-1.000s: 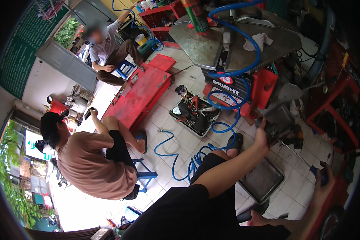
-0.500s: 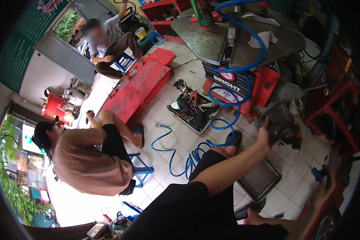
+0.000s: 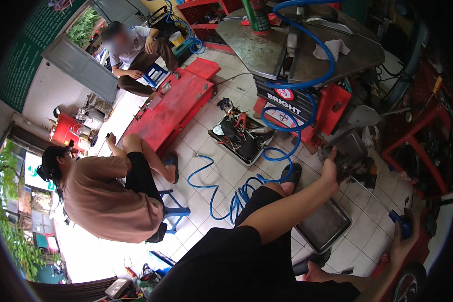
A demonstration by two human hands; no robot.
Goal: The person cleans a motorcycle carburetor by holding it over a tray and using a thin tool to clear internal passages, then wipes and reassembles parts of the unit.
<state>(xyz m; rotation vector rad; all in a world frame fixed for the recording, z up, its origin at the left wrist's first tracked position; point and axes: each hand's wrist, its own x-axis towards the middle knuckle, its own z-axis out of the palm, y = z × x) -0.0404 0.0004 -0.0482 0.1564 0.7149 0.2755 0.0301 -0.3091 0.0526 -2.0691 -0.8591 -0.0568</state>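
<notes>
My left hand [image 3: 330,170] is closed round a dark greyish part [image 3: 341,163], whose kind I cannot make out. It is held over a dark metal tray [image 3: 355,146]. My right hand [image 3: 401,245], lower at the right, grips the blue handle of a long-shafted screwdriver [image 3: 400,221]. The thin shaft slants up and left to the part in my left hand. Where the tip meets the part is too small to tell. A second shallow metal tray [image 3: 324,226] lies on the tiles below my left forearm.
A coiled blue air hose [image 3: 236,201] lies by my foot and hangs from above. Beyond stands a tray of hand tools [image 3: 244,138]. A tyre machine [image 3: 287,100], a red lift bench [image 3: 171,108], a red tool rack [image 3: 412,136] and two seated people [image 3: 105,201] surround me.
The far seated person has brought a raised arm down to the knee. My hands keep their hold, with the screwdriver nearly unmoved. The whole view has shifted slightly.
</notes>
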